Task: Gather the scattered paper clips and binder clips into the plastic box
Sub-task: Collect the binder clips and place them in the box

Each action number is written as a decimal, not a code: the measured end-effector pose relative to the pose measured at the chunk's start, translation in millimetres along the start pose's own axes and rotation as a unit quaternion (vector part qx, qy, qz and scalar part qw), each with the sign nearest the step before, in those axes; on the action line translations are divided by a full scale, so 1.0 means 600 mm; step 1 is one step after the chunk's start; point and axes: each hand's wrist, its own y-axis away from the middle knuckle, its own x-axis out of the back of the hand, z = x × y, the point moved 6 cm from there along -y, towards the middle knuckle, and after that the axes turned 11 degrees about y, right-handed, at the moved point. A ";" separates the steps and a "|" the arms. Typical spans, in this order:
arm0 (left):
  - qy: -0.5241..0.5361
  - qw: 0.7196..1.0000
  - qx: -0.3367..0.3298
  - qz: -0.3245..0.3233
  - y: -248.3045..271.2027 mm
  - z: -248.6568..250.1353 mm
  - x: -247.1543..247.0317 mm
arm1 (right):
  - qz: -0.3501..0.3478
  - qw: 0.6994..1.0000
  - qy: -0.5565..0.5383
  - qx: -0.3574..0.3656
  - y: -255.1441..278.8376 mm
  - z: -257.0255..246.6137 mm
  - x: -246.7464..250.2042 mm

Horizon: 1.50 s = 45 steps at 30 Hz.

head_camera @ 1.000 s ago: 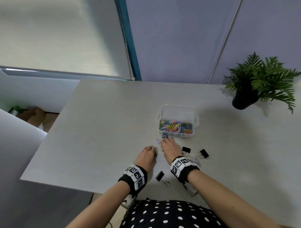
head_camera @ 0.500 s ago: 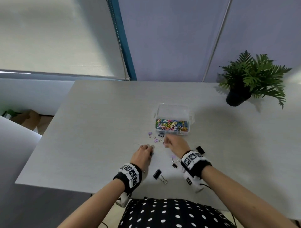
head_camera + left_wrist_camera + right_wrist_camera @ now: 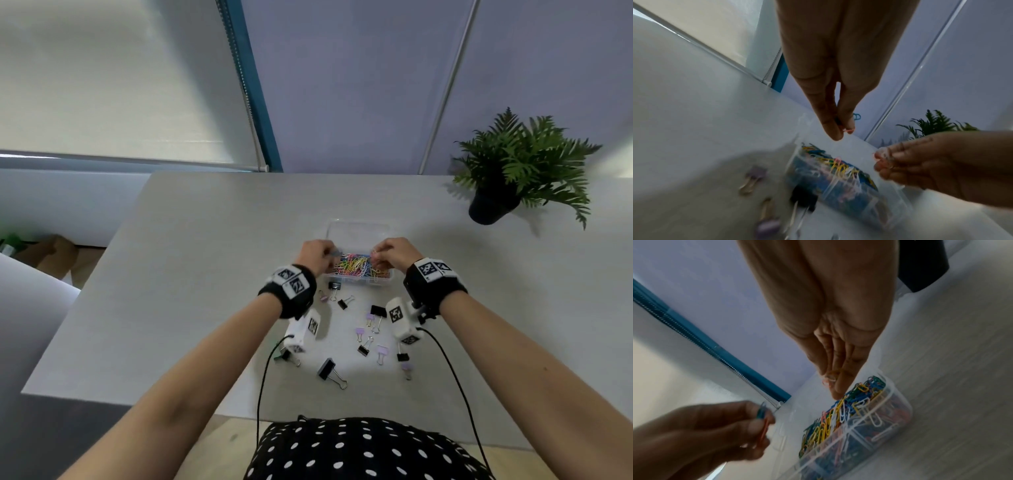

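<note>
Only wrist views show paper clips [image 3: 762,420] pinched over the plastic box [image 3: 898,415]

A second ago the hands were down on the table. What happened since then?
Both hands lifted off the table and moved forward over the plastic box. The left hand now pinches a blue and a pink paper clip, and the right hand pinches a pink paper clip. Nothing has been dropped in yet. The binder clips still lie scattered on the table, and the potted fern stayed put.
</note>
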 end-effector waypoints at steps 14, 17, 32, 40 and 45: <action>-0.052 0.996 -0.055 -0.041 0.042 -0.040 0.007 | 0.071 0.939 0.282 0.186 0.096 0.052 0.039; -0.062 0.995 -0.073 -0.010 0.095 -0.073 0.027 | -0.021 0.900 0.407 0.155 0.113 0.107 0.018; -0.268 0.961 0.054 -0.034 0.239 -0.200 -0.022 | -0.053 0.916 0.373 0.141 0.137 0.160 -0.014; -0.214 0.976 0.030 -0.025 0.247 -0.206 -0.028 | -0.060 0.996 -0.058 0.013 0.125 0.138 0.002; -0.193 0.981 0.011 -0.035 0.244 -0.203 -0.027 | -0.019 0.981 -0.193 -0.018 0.096 0.096 0.013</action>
